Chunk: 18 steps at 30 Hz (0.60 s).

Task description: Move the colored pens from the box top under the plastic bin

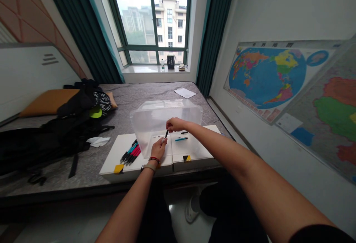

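A black pen stands upright between my two hands. My right hand is closed on its upper end with pinched fingers. My left hand is closed round its lower end, where something whitish shows at the fingertips. Both hands are in front of a clear plastic bin that seems to lie on its side. To their right, a blue pen and a small black piece rest near the bin. Left of my left hand lies a pile of black, blue and red pens.
Under the bin are white boxes with yellow-black stickers, on a grey stone-patterned surface. A black bag and a crumpled tissue lie on the left. A white paper lies behind. Maps hang on the right wall.
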Each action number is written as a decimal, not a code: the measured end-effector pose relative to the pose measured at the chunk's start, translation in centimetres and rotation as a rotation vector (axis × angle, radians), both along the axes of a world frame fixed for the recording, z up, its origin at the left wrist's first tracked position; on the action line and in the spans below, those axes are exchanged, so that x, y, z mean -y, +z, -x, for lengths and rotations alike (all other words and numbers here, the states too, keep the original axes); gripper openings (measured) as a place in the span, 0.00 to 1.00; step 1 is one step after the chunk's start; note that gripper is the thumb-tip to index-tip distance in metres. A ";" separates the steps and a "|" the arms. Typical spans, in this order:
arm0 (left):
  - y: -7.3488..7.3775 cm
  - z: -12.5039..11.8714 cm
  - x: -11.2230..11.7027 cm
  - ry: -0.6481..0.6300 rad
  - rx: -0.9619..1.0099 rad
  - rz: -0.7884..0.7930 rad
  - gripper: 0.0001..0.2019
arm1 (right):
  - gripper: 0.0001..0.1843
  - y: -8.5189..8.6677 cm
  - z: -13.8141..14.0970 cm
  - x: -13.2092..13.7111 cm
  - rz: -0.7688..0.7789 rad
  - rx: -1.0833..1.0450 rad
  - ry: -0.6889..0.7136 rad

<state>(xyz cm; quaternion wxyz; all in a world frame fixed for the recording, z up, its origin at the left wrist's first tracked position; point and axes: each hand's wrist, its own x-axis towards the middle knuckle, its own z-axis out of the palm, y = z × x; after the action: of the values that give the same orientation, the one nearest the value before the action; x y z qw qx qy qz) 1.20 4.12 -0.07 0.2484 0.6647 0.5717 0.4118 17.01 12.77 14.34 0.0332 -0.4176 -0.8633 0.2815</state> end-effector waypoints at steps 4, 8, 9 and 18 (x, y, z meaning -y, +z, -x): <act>0.0 -0.1 0.0 0.000 0.004 0.006 0.21 | 0.07 -0.1 -0.3 -0.2 -0.079 0.028 -0.027; 0.0 -0.2 0.1 0.000 -0.031 0.004 0.21 | 0.09 -0.5 -0.1 -0.1 -0.122 0.101 -0.051; 0.0 -0.2 0.1 -0.001 -0.044 0.002 0.21 | 0.11 -0.6 0.1 0.0 -0.134 0.125 -0.042; -0.3 -0.1 0.1 -0.022 -0.119 -0.008 0.18 | 0.30 -1.7 0.7 0.6 -0.279 0.252 -0.010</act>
<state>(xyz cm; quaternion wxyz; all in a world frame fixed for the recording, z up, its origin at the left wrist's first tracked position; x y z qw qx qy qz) 1.31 4.02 -0.39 0.2158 0.6954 0.5765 0.3709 16.36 12.17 12.65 -0.0163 -0.4453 -0.8891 0.1044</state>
